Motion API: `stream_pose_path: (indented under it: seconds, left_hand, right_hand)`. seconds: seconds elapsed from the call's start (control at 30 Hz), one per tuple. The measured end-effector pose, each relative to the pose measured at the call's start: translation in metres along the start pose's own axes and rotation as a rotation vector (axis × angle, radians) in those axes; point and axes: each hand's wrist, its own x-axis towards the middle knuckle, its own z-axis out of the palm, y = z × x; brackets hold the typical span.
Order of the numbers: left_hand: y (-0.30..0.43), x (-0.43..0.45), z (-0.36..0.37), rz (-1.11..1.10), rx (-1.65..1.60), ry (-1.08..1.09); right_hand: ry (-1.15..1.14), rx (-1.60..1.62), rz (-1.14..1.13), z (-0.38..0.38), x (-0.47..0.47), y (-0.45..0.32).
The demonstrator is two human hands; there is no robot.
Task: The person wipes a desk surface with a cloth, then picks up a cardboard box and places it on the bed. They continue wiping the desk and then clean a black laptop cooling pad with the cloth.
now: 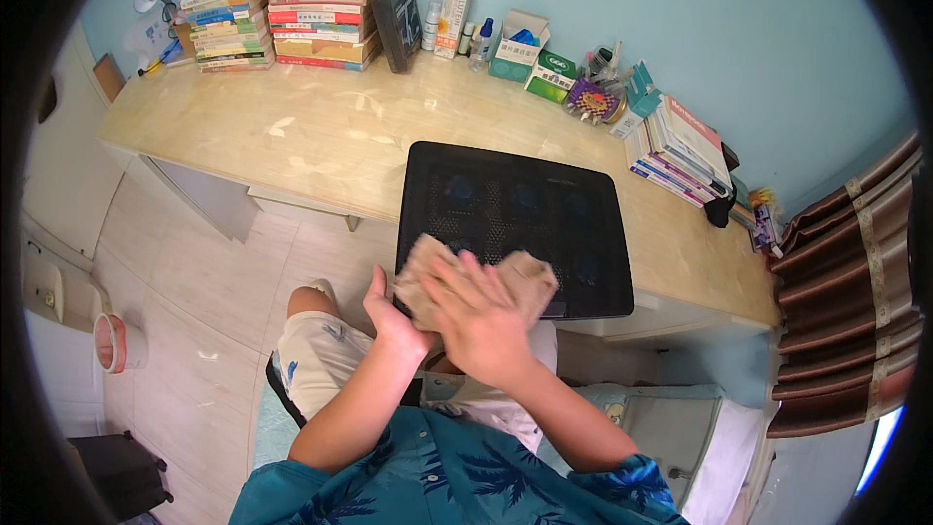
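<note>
A black laptop cooling pad with a perforated mesh top and several fans lies before me. Its far part is over the desk, and its near edge overhangs toward my lap. A folded light-brown cloth is spread across its near left part. My right hand presses flat on this cloth, fingers pointing up and left, slightly blurred. At the pad's near left corner, my left hand supports it from below. The left thumb stands up beside the edge; the other fingers are hidden under the pad and cloth.
Along the wall, the cream desk bears stacked books, a black case, a spray bottle, small boxes and notebooks. A brown curtain hangs right. A waste bin stands on the floor at left.
</note>
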Motion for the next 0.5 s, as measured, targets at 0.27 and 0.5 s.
stream_pose_path:
  seconds: [0.27,0.5]
  left_hand:
    - [-0.005,0.007,-0.002,-0.05,-0.085,-0.046]
    - [-0.006,0.014,-0.008,-0.05,-0.036,-0.054]
  right_hand:
    - [0.17,-0.244,0.346,-0.07,-0.057,0.168]
    - [0.129,-0.291,0.297,-0.005,0.083,0.181]
